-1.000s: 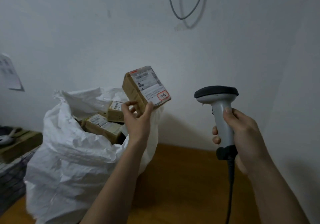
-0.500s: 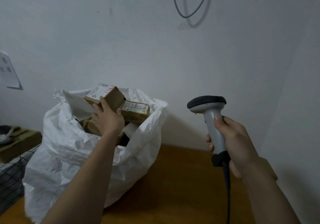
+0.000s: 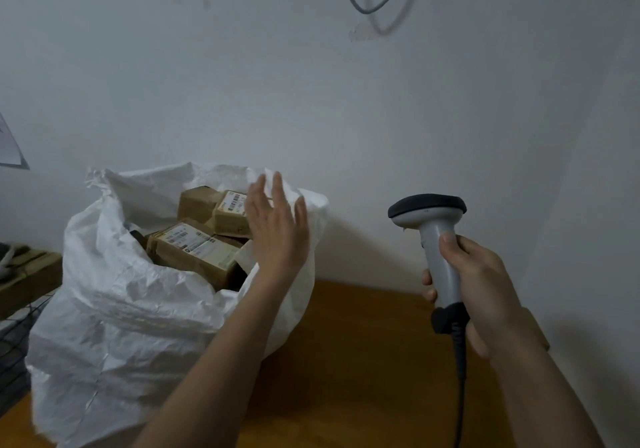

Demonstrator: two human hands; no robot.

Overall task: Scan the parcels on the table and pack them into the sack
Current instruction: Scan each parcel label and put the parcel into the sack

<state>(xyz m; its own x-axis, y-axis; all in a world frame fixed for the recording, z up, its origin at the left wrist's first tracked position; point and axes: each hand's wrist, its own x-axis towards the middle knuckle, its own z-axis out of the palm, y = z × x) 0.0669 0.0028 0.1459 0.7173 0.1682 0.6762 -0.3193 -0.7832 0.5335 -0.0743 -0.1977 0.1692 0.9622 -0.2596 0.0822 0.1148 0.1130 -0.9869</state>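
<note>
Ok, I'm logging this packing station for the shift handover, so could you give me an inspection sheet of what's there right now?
Surface: brown wooden table; no loose parcels seen on its visible part.
Job's things: white woven sack standing open on the table, cardboard parcels with labels piled inside up to the rim; grey barcode scanner.
Clutter: a wooden block at the left edge, partly out of view.
Hands: left hand open, fingers straight, at the sack's mouth, holding nothing; right hand grips the scanner's handle.
Cables: black scanner cord hanging down; grey cable loop on the wall.
Surroundings: plain white wall; a paper sheet pinned at left.
</note>
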